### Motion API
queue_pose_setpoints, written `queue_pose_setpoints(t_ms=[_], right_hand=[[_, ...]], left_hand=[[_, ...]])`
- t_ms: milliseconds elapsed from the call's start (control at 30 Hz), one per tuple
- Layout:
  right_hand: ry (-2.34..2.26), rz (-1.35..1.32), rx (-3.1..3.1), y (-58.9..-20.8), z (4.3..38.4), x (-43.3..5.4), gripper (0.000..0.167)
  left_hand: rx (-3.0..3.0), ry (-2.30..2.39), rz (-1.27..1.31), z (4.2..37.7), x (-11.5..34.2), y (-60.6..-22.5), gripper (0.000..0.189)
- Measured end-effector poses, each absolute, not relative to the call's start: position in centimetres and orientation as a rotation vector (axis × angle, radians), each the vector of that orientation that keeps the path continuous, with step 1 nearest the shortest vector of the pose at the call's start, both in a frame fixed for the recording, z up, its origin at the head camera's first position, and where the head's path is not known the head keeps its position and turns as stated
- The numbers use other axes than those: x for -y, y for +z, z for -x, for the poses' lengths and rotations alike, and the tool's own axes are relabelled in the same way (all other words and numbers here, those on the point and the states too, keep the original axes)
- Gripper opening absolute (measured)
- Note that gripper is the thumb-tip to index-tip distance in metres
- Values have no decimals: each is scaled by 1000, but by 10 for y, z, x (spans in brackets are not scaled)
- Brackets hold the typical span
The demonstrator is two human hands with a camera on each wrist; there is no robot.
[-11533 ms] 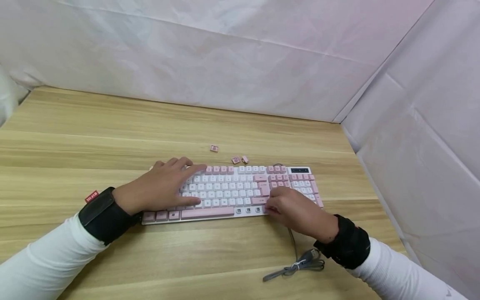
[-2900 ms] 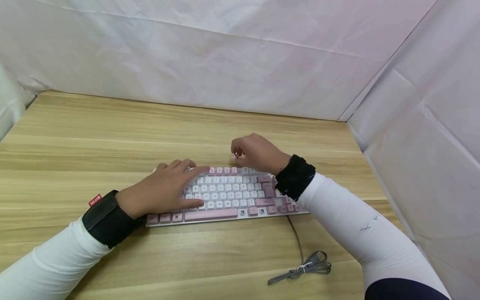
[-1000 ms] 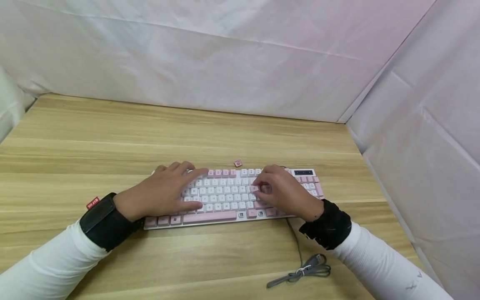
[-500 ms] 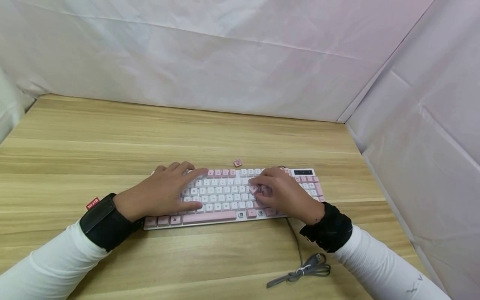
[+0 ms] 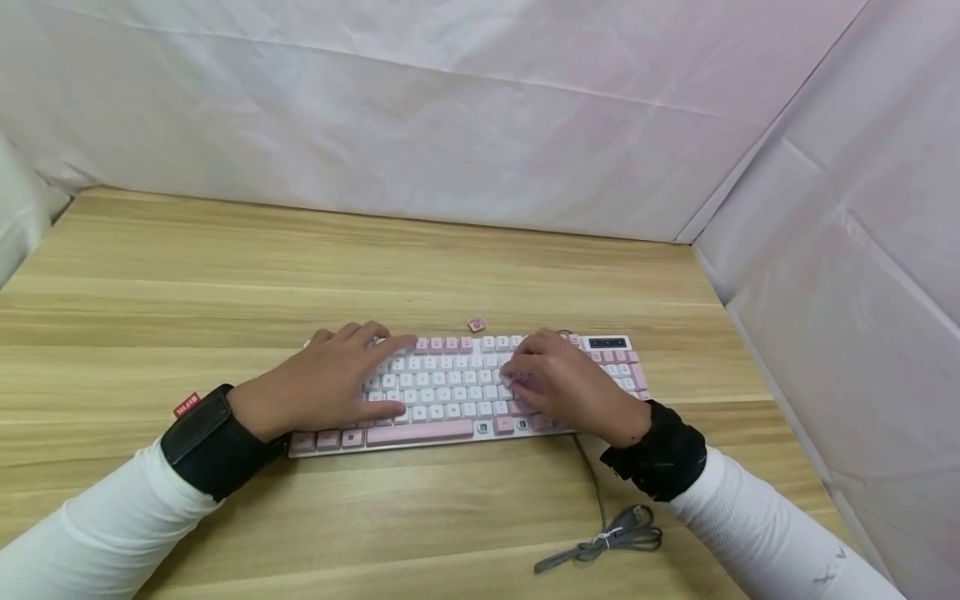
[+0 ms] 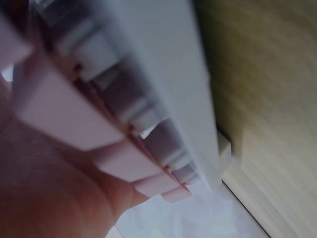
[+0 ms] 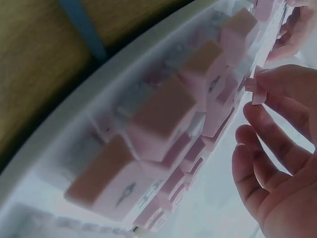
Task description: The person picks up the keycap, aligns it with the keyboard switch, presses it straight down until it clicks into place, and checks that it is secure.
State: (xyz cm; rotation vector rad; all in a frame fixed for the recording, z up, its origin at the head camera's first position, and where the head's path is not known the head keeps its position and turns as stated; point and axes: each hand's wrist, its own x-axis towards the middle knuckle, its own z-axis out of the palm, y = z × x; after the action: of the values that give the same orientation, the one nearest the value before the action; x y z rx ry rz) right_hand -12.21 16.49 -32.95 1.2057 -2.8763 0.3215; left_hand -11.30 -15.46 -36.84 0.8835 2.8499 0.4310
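Observation:
A pink and white keyboard (image 5: pixel 431 396) lies flat before me. My left hand (image 5: pixel 318 383) rests on its left part, fingers spread. In the right wrist view, my right hand (image 7: pixel 282 144) pinches a small pink keycap (image 7: pixel 258 91) between thumb and index finger, held above the keys; the head view has that hand over the right-middle keys. Along the bottom row, a bare switch (image 5: pixel 483 427) and a second bare switch (image 5: pixel 522 425) stand either side of a pink key (image 5: pixel 504 425). Behind the keyboard lies one loose pink keycap (image 5: pixel 477 324).
A grey USB cable (image 5: pixel 615 537), tied in a bundle, lies on the wooden table (image 5: pixel 360 517) in front of the keyboard's right part. Pale cloth (image 5: pixel 420 108) hangs along the back and right side of the table.
Earlier, several keycaps lay behind the keyboard and three switches were bare. One bottom-row key has since been filled. The right hand fetched another keycap from behind and brought it over the keys.

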Motion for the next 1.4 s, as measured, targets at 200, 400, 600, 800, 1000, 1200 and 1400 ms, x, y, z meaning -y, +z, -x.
queue_pose_setpoints(t_ms=[200,400,600,800,1000,1200,1400], right_hand=[[315,-1145,2903,-328,117,-168,12],[309,-1116,2927,-326,106,-172,15],[319,-1110,2936,-329,94,-176,13],[335,-1137,2964,-333,85,-181,13],[323,-1147,2974,-337,84,-182,14],[309,-1167,2951,-337,83,-182,14],[316,-1165,2952,-336,82,-182,14]], left_hand=[[-2848,428,-881,113,155,-368,88],[-2853,432,-878,113,154,-368,88],[-2857,431,-888,113,154,-368,87],[-2860,420,-885,113,155,-369,87],[-2860,418,-884,114,155,-368,87],[-2865,412,-893,114,155,-368,87],[-2865,418,-894,113,154,-368,87]])
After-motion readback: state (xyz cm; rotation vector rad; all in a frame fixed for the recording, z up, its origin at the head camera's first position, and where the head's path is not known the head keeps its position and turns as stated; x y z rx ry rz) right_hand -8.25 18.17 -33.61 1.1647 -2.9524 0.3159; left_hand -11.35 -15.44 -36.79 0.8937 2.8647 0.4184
